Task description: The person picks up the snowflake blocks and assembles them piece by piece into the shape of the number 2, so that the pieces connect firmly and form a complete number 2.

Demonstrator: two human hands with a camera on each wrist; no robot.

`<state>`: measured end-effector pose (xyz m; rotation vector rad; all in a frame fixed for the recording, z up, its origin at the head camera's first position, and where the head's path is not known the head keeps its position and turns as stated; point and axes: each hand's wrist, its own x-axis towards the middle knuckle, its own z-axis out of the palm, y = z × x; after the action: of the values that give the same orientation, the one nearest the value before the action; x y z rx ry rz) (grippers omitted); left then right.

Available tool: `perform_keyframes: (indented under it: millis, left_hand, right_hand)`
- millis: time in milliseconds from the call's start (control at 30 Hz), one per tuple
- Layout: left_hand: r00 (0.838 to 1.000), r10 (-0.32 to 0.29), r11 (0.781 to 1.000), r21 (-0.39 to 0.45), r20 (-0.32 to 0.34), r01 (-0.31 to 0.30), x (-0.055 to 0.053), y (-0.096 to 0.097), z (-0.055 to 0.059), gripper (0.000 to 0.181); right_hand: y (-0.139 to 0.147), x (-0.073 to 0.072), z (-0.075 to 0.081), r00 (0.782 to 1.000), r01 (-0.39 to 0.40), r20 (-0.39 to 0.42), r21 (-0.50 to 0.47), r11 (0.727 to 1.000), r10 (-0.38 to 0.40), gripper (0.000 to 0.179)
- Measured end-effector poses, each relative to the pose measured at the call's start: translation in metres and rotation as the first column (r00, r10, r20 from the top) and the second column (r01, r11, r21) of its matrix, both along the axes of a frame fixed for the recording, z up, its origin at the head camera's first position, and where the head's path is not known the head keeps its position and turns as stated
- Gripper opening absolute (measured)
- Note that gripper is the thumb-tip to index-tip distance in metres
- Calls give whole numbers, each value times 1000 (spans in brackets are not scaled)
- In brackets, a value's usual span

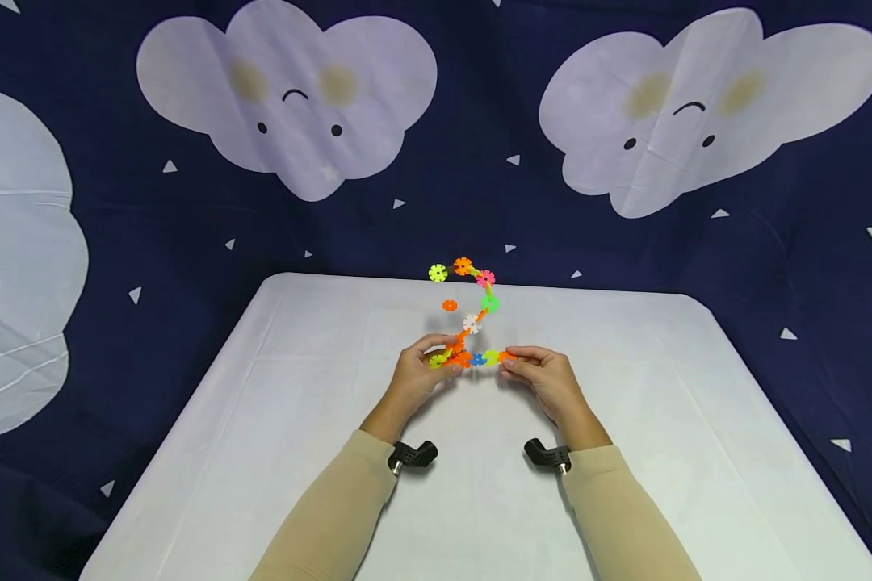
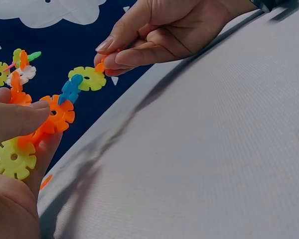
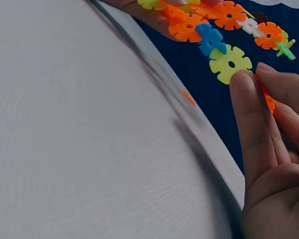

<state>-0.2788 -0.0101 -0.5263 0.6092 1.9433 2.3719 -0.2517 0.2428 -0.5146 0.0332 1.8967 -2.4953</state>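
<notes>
A curved chain of interlocked plastic snowflake discs (image 1: 490, 304) is held between my two hands above the table. My left hand (image 1: 411, 378) pinches its orange discs (image 2: 60, 113) between thumb and fingers, with a yellow disc (image 2: 16, 158) close to the palm. From there a blue disc (image 3: 211, 40) and a yellow disc (image 3: 231, 64) lead across to my right hand (image 1: 551, 382). Between thumb and fingertips the right hand pinches the orange disc (image 2: 100, 65) at that end, mostly covered in the right wrist view. The other branch rises past a white disc (image 1: 471, 323) and bends left.
A single orange disc (image 1: 450, 306) lies apart on the white tabletop (image 1: 320, 484), beyond the hands. Behind the table's far edge hangs a dark blue cloth (image 1: 480, 202) printed with clouds and small triangles. Each wrist wears a black camera mount (image 1: 412, 454).
</notes>
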Motion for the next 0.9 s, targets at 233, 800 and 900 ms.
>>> perform_keyframes:
  millis: [233, 800, 900]
  left_hand:
    - [1000, -6, 999, -31, 1, 6, 0, -1, 0, 49]
    - [995, -97, 994, -40, 21, 98, 4, -3, 6, 47]
    - [995, -100, 993, -62, 8, 101, 3, -3, 4, 47]
  right_hand:
    - [4, 1, -1, 996, -86, -18, -32, 996, 85, 40]
    - [15, 7, 0, 979, -203, -7, -51, 978, 203, 22]
    - [16, 8, -2, 975, -220, -8, -23, 975, 220, 22]
